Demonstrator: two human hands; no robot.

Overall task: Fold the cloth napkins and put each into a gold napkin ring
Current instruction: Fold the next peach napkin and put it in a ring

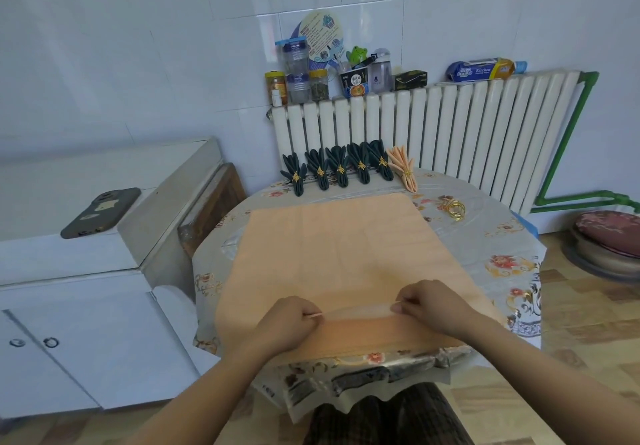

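A phone is seen lying on the white cabinet at far left, apart from the round surface, which is covered with a flowered cloth. A peach napkin is spread flat across the middle of the surface, its near edge reaching the near rim. A narrow pleat is raised near that edge: it is pinched at its left end by the left hand, whose fingers are curled onto the fabric, and at its right end by the right hand, fingers likewise closed on the fabric. Along the far rim, five dark green folded napkins are shown in a row, each held in a gold ring. Just right of them lies one peach folded napkin, also ringed. Further right, spare gold rings are heaped on the surface, near the spread napkin's far right corner but apart from it. A white radiator stands behind.
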